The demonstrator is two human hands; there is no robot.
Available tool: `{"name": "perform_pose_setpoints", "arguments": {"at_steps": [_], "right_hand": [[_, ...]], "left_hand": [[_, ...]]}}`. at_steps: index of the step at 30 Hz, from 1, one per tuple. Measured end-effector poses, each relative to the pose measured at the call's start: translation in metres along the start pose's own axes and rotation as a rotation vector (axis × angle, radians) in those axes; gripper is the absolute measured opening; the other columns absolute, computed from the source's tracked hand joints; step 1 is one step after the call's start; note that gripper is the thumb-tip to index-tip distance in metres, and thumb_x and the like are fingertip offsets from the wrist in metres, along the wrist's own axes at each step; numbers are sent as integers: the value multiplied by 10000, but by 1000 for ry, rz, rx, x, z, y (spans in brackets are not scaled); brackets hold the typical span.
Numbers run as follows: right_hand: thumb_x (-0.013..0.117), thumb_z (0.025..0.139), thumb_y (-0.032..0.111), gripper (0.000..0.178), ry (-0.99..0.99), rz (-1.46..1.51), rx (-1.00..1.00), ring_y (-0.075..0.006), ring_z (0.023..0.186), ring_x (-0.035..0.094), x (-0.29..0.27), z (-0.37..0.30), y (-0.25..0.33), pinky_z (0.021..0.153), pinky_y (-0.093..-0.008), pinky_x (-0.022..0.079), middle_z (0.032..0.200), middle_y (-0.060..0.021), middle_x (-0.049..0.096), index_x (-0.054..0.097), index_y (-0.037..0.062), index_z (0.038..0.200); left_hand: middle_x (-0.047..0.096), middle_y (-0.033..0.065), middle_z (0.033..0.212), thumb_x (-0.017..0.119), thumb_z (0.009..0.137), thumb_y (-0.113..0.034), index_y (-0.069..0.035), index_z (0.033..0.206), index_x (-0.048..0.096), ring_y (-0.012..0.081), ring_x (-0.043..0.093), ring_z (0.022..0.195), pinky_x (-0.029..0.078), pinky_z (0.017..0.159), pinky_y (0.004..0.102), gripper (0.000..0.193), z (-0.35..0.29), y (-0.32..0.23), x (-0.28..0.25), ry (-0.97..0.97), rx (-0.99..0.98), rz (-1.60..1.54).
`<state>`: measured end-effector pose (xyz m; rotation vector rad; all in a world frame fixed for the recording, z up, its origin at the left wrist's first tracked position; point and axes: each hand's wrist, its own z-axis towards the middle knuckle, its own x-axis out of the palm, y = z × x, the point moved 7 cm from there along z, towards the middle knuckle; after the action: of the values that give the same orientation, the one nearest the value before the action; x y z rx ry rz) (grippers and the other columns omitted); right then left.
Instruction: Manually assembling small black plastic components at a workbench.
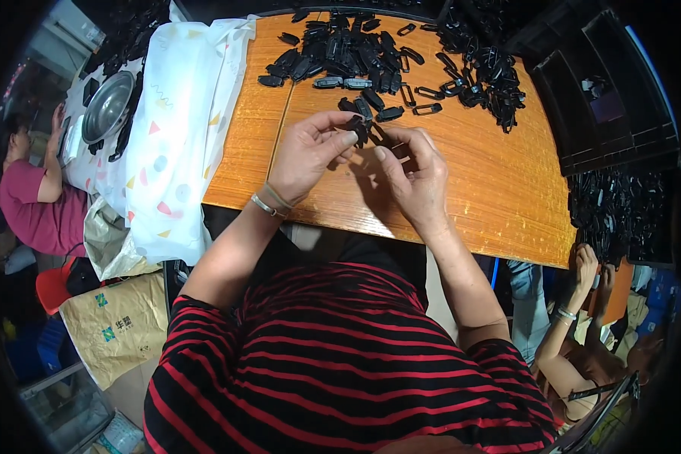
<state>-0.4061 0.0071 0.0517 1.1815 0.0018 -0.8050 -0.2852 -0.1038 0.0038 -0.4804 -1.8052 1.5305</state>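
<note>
Over the near part of the wooden table, both my hands are raised close together. My left hand, a bracelet at its wrist, pinches a small black plastic piece between thumb and fingers. In my right hand, thumb and bent fingers close on a slim black plastic frame, which meets or nearly meets the other piece. Fingers partly cover both parts, so I cannot tell whether they are joined. Just beyond my fingertips lie a few loose black pieces.
A heap of black plastic pieces covers the table's far middle, with a pile of open black frames to its right. Patterned plastic sheeting borders the left, near a metal bowl. Black crates stand right. Other people sit at both sides.
</note>
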Motion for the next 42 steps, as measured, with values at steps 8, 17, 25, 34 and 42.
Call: {"name": "perform_pose_setpoints", "arguments": {"at_steps": [8,17,25,34,42], "right_hand": [[697,840,42,207,-36,25,-92,-97,706,612,7,2,5,549,-204,480,879,-65,593,624,-6,1027],[716,801,29,203,-19,-29,-80,-131,668,602,16,-5,-2,550,-227,471,820,-73,569,627,1,981],[748,758,60,349,-31,-120,-50,-211,717,625,27,-21,1,610,-313,506,884,-113,597,589,21,1066],[677,854,103,408,88,169,1,-145,769,571,43,-32,7,673,-264,471,945,-100,596,500,10,1209],[729,826,136,256,320,-25,53,-143,745,586,16,-2,-30,654,-269,482,894,-72,629,634,15,1031]], "left_hand": [[656,12,886,624,912,-57,7,1187,589,42,606,721,498,652,180,285,-4,-11,9,73,103,-30],[636,-14,859,584,921,-23,12,1238,569,23,527,709,447,644,164,319,-16,-2,12,3,107,-58],[578,-26,841,561,947,-83,0,1151,609,26,517,734,428,630,165,225,-33,4,18,-65,145,69],[547,-17,744,488,996,-189,-21,893,587,54,493,687,425,635,198,221,-32,-11,35,51,210,25],[577,9,760,494,1002,-276,-31,888,570,59,530,639,438,612,200,280,1,17,9,38,-65,-16]]}}
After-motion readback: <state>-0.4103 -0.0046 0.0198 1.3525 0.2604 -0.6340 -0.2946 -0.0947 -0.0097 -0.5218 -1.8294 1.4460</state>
